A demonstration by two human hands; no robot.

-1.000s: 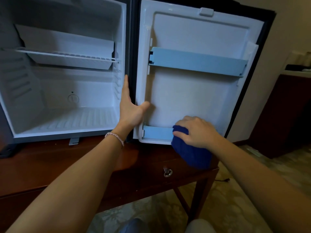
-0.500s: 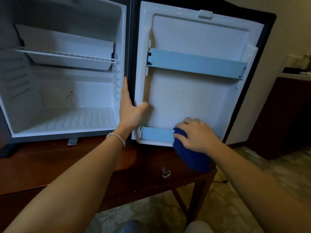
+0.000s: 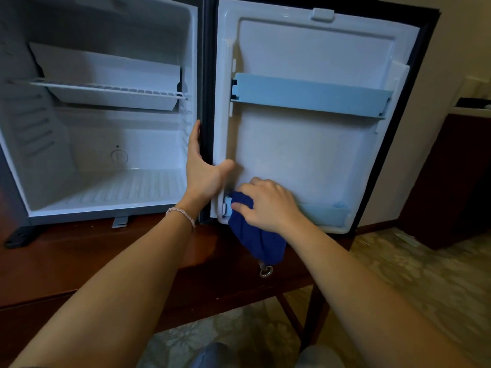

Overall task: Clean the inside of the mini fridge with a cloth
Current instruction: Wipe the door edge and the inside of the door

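The mini fridge stands open on a wooden table, its white cavity at left and its door swung out to the right. My left hand holds the door's hinge-side edge, fingers straight up along it and thumb pressed on the inner lining. My right hand grips a dark blue cloth and presses it on the left end of the lower light-blue door rail. The cloth's loose part hangs below the door's bottom edge.
A wire shelf with a white tray sits in the upper cavity. An upper blue door rail crosses the door. The brown table has a keyed drawer. A dark cabinet stands at right on patterned carpet.
My right hand has slid the cloth leftward along the lower door rail, from its middle to its left end. My left hand stays on the door edge.
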